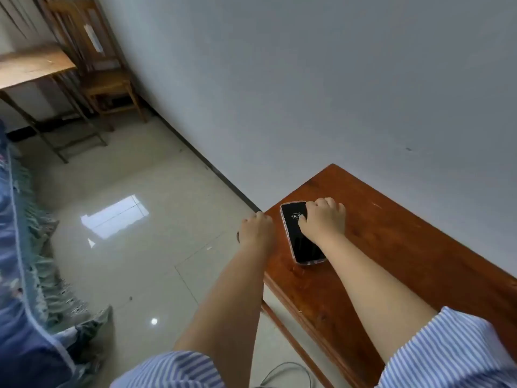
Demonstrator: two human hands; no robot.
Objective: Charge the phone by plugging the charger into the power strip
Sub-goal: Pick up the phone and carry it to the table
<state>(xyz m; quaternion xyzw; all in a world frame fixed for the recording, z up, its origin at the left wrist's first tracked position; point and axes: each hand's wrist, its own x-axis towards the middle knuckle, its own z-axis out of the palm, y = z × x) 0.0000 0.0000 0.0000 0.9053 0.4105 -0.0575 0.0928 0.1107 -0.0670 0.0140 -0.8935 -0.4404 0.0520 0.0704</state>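
A black phone [303, 242] in a clear case lies face up on the reddish wooden table [391, 239], near its left end, with the screen lit and showing a clock. My right hand [321, 219] rests on the phone's upper part, fingers curled over its top right edge. My left hand [256, 228] hangs just off the table's left edge, fingers curled; whatever it may hold is hidden. A thin grey cable [288, 372] loops on the floor at the bottom, between my arms. No charger plug or power strip is visible.
A white wall [307, 93] runs close behind the table. Glossy tiled floor [134, 247] spreads to the left. A blue bedspread [25, 261] edges the far left. A wooden chair [95, 65] and a small table [33, 65] stand in the far corner.
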